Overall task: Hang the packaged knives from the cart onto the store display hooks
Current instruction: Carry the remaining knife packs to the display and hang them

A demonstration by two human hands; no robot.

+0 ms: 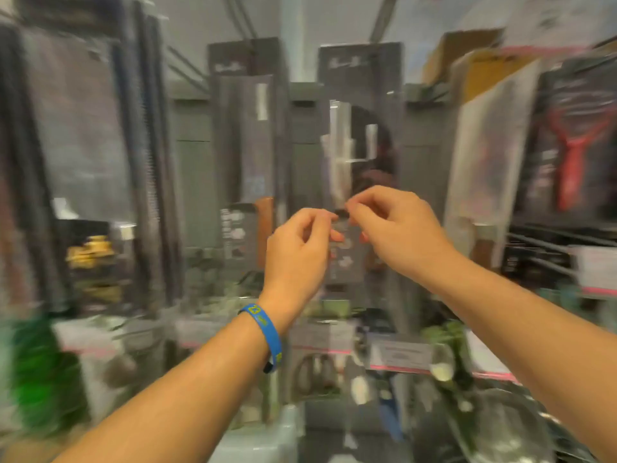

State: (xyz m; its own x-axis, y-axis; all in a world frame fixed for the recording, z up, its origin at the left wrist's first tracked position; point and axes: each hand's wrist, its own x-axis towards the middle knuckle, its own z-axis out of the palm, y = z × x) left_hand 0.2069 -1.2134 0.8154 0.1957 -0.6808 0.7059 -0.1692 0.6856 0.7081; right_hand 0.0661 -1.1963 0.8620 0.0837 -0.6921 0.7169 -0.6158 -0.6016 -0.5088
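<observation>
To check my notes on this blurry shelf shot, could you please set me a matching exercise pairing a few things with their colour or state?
Things:
1. wristband
2. hanging tool at far right
3. blurred item at lower left
4. knife package in the middle

Descriptions:
A. red
B. pinched at its top by left hand and right hand
C. blue
D. green

Pairs: 1-C; 2-A; 3-D; 4-B

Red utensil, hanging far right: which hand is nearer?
Right. The right hand is down-left of the red utensil; the left hand is farther left.
</observation>
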